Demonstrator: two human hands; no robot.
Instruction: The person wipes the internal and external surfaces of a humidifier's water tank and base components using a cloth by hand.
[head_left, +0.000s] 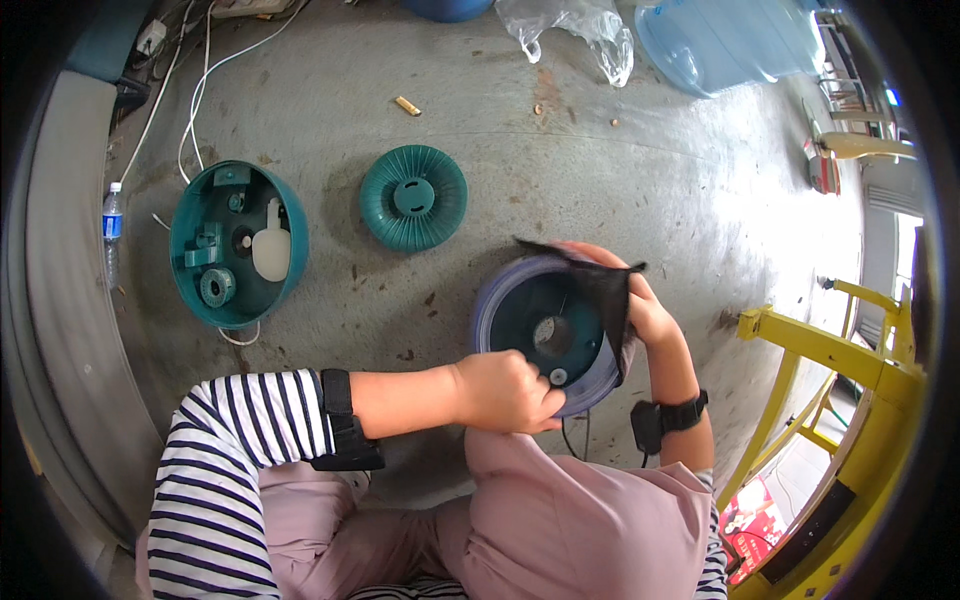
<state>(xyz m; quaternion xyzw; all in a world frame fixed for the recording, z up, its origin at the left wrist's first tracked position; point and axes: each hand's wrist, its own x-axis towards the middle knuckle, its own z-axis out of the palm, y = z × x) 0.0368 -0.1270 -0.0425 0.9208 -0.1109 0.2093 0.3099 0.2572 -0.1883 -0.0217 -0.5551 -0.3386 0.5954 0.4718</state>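
A round, translucent bluish tank (491, 296) with a dark green base plate (517, 330) is tilted in front of my knees. The plate has a hole in its middle and a small white round fitting (558, 376) near the rim. My left hand (502, 390) is curled over the tank's near left rim. Around the far right side wraps my right hand (651, 311), with a dark cloth (611, 292) pressed between it and the tank. Some of the right fingers are hidden behind the cloth.
Left on the concrete floor stands a green humidifier base (180, 255) with a white float (271, 255) inside. A ribbed green round part (446, 191) lies beside it. Around are a plastic bottle (112, 225), white cable (196, 97), plastic bag (577, 30), large water jug (727, 45) and yellow frame (817, 345).
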